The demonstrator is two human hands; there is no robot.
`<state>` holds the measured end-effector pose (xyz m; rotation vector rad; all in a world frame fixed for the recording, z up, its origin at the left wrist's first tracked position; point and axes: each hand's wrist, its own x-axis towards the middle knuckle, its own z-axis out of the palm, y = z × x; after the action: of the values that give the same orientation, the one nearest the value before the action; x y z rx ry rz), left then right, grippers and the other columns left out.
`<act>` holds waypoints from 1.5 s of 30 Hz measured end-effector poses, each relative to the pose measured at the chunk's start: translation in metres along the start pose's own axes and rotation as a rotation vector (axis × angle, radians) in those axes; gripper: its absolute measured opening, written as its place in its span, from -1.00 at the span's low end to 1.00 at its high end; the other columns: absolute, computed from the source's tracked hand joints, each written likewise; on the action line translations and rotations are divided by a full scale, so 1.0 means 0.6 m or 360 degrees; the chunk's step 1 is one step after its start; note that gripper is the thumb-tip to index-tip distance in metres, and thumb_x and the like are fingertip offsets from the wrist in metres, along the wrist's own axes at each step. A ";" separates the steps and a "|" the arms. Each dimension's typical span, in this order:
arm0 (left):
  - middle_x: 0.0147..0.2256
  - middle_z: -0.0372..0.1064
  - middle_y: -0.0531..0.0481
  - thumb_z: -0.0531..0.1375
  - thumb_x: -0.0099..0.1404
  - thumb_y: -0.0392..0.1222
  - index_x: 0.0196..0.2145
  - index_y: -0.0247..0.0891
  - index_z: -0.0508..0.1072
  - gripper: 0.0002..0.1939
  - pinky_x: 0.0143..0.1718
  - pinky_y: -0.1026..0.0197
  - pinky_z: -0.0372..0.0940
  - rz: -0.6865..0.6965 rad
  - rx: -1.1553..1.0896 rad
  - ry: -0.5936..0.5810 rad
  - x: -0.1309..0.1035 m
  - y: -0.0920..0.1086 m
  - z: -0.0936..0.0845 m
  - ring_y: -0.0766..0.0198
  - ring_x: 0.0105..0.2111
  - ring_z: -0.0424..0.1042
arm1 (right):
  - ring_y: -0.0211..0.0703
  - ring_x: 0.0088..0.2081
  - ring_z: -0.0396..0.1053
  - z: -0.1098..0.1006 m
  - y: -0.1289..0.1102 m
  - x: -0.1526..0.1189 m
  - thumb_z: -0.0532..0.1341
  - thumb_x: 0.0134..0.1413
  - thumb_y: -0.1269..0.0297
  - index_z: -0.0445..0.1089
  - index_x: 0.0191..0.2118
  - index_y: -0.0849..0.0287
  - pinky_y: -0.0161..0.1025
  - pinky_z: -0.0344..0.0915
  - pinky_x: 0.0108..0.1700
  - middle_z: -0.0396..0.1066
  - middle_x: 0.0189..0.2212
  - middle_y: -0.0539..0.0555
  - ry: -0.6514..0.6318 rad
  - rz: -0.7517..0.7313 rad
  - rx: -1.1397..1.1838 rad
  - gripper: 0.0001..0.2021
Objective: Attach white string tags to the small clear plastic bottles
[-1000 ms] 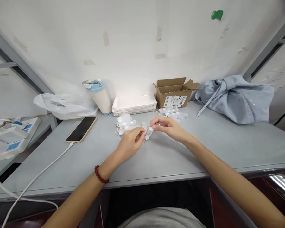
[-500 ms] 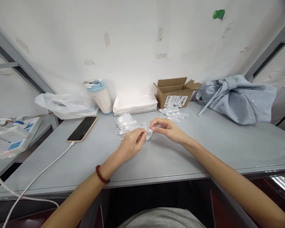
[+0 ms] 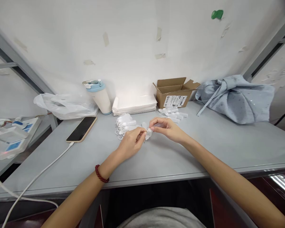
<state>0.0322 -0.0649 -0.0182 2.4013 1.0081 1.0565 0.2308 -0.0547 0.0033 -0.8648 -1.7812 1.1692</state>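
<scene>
Between my two hands is a small translucent white piece (image 3: 148, 134), too small to name. My left hand (image 3: 132, 142) pinches it from the left with thumb and index finger. On its other side, the thumb and index finger of my right hand (image 3: 165, 128) close on it, the fingertips of both hands almost touching. Just beyond my left hand lies a pile of small white items with clear tubes and string loops (image 3: 125, 124). Several similar clear-tubed pieces (image 3: 174, 113) lie behind my right hand.
At the back of the grey table (image 3: 175, 164) are a stack of white envelopes (image 3: 134, 106), an open cardboard box (image 3: 172, 95) and a tumbler (image 3: 99, 98). A plastic bag (image 3: 66, 106) and a charging phone (image 3: 82, 129) lie left. A blue cloth bag (image 3: 237, 98) sits right.
Both hands stay in nearly the same place, still pinching the white piece, which has shifted only slightly between the fingertips. The whole view has moved a little.
</scene>
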 end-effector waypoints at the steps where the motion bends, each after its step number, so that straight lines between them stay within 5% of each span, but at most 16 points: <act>1: -0.57 0.27 0.13 0.02 0.34 -0.24 -0.32 -0.29 0.37 -0.85 -0.55 0.36 0.09 -0.0011 -0.0008 0.0010 0.001 0.001 -0.001 0.43 -0.62 0.16 | -0.18 -0.27 0.33 -0.002 -0.001 0.000 0.22 0.04 0.23 0.43 -0.35 0.18 -0.19 0.25 -0.18 0.38 -0.32 0.04 0.0027 0.0009 -0.0017 -0.87; 10: -0.54 0.31 0.08 0.03 0.34 -0.22 -0.32 -0.30 0.40 -0.82 -0.54 0.35 0.11 -0.0047 -0.0036 0.0039 0.002 0.006 -0.006 0.42 -0.58 0.19 | -0.19 -0.30 0.32 -0.008 -0.003 0.000 0.24 0.01 0.20 0.42 -0.36 0.17 -0.20 0.25 -0.22 0.40 -0.36 0.03 0.0138 0.0059 -0.0083 -0.85; 24: -0.58 0.26 0.12 0.03 0.33 -0.26 -0.35 -0.29 0.37 -0.85 -0.56 0.36 0.09 0.0043 -0.0020 0.0068 -0.003 0.000 0.003 0.44 -0.62 0.16 | -0.18 -0.27 0.31 0.006 0.000 -0.002 0.21 0.06 0.20 0.42 -0.36 0.17 -0.20 0.26 -0.19 0.36 -0.31 0.05 0.0034 -0.0016 -0.0014 -0.85; 45: -0.53 0.31 0.08 0.00 0.36 -0.23 -0.32 -0.28 0.36 -0.83 -0.51 0.34 0.13 -0.0104 -0.0081 0.0012 0.000 0.001 0.000 0.40 -0.56 0.23 | -0.20 -0.30 0.35 0.004 -0.002 -0.001 0.22 0.06 0.18 0.41 -0.28 0.16 -0.22 0.28 -0.22 0.39 -0.26 0.05 -0.0019 0.0035 -0.0055 -0.83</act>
<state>0.0328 -0.0653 -0.0179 2.3097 1.0422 1.0565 0.2289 -0.0567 0.0037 -0.9014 -1.8105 1.1631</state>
